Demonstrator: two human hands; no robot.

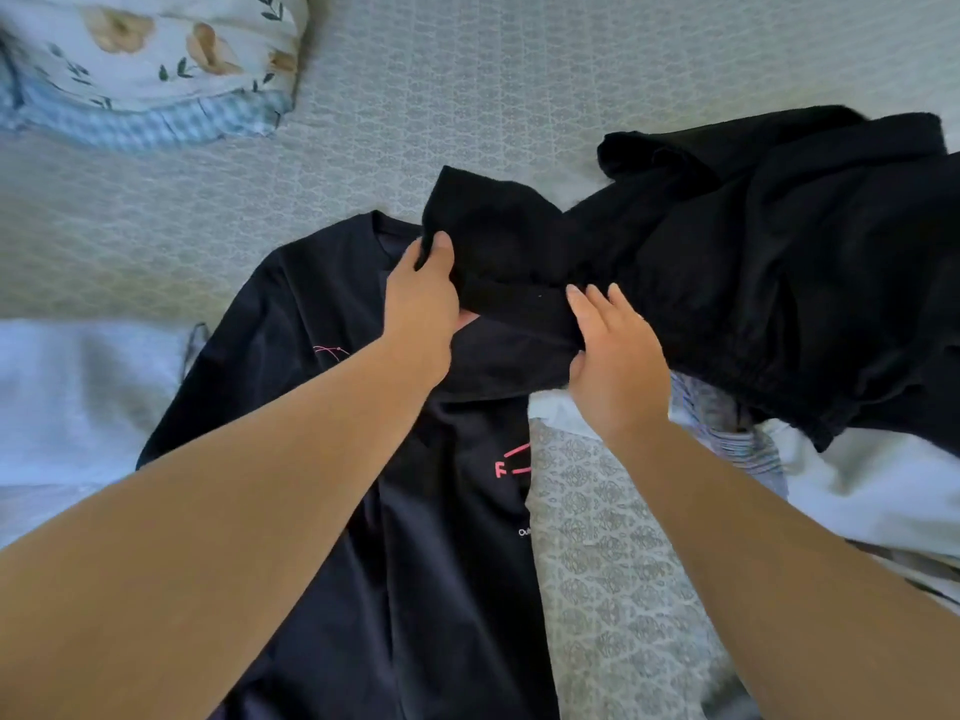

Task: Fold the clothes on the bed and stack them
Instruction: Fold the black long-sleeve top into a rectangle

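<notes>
A dark navy T-shirt (447, 563) with pink print lies flat on the patterned bed cover (467, 85), neck away from me. A black fleece garment (753, 262) is bunched at the right, one end draped over the shirt's upper part. My left hand (421, 298) grips that end near the shirt's collar, thumb on top of the fabric. My right hand (613, 356) holds the same black garment's lower edge, fingers on top and thumb tucked beneath.
A floral pillow (156, 54) with a blue checked border lies at the far left. A pale blue-white cloth (67, 397) sits at the left. Striped and white clothes (857, 491) are piled at the right under the black garment.
</notes>
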